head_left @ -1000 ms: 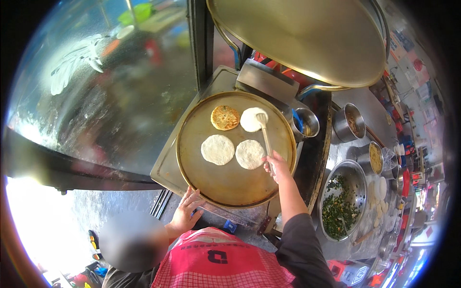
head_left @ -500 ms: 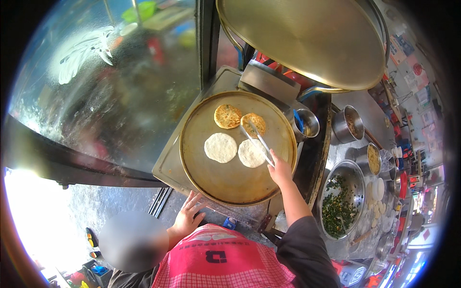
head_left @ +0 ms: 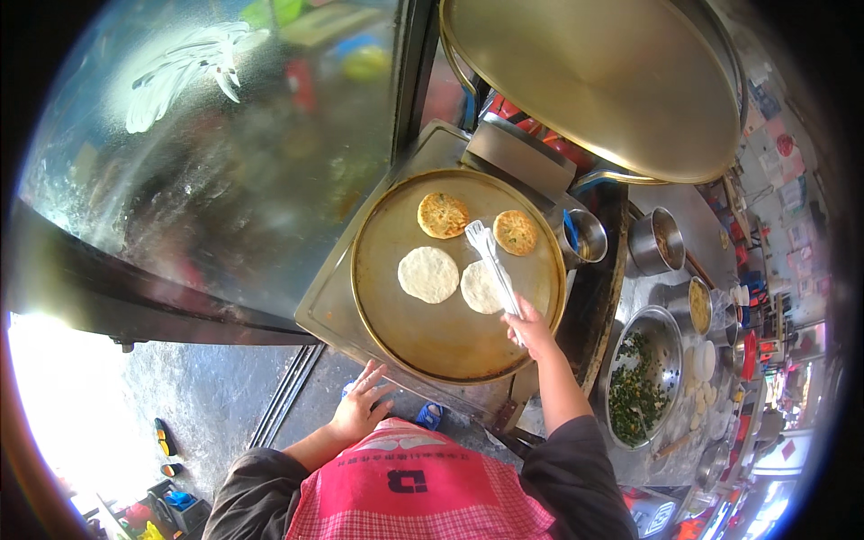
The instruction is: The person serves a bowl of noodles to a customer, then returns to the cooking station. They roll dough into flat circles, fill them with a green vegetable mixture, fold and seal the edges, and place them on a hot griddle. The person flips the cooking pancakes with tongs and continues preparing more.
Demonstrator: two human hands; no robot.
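On a large round griddle (head_left: 423,333) lie two browned flatbreads at the back, a left one (head_left: 443,216) and a right one (head_left: 515,233), with green bits showing in them. Nearer to me are two pale flatbreads, one on the left (head_left: 427,274) and one on the right (head_left: 477,290). My right hand (head_left: 533,329) is closed around metal tongs (head_left: 490,261). Their tips are over the gap between the browned flatbreads, and the shaft covers part of the right pale one. My left hand (head_left: 362,402), fingers spread and holding nothing, is in front of the griddle's near edge.
A big round metal lid (head_left: 603,72) is raised behind the griddle. To the right stand a small pot (head_left: 589,236) with a blue-handled tool, a deeper pot (head_left: 655,241), and a wide steel bowl (head_left: 666,360) of chopped greens. A hazy glass panel (head_left: 225,180) borders the left.
The right browned flatbread has shifted right, away from the left one. The tongs have come off it, and their tips are now to its left. My left hand stays spread.
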